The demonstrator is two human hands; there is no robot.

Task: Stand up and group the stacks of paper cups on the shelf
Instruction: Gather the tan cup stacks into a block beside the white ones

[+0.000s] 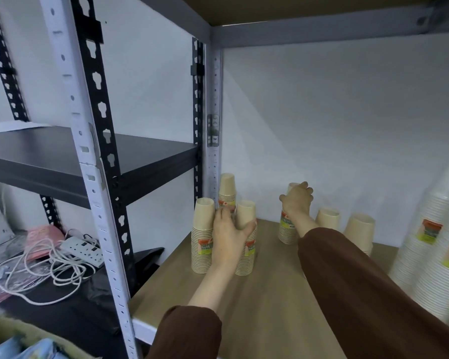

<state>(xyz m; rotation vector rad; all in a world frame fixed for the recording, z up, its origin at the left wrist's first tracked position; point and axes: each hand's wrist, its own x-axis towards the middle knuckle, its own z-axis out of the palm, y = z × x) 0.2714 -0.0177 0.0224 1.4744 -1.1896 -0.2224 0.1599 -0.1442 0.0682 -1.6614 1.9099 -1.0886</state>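
Three upright stacks of tan paper cups stand grouped at the shelf's back left corner: a front left stack point(202, 237), a back stack point(227, 189) and a front right stack point(245, 251). My left hand point(228, 233) rests among them, fingers curled around the front right stack. My right hand point(297, 198) grips the top of another upright stack point(287, 230) further right. Two more tan stacks point(327, 216) point(360, 229) stand behind my right forearm. All sit on the wooden shelf point(257, 301).
Tall stacks of white cups point(430, 255) fill the shelf's right side. A white upright post point(99, 203) frames the left edge. To the left, a black shelf unit holds a power strip point(82, 251) with tangled cables. The shelf board above is close overhead.
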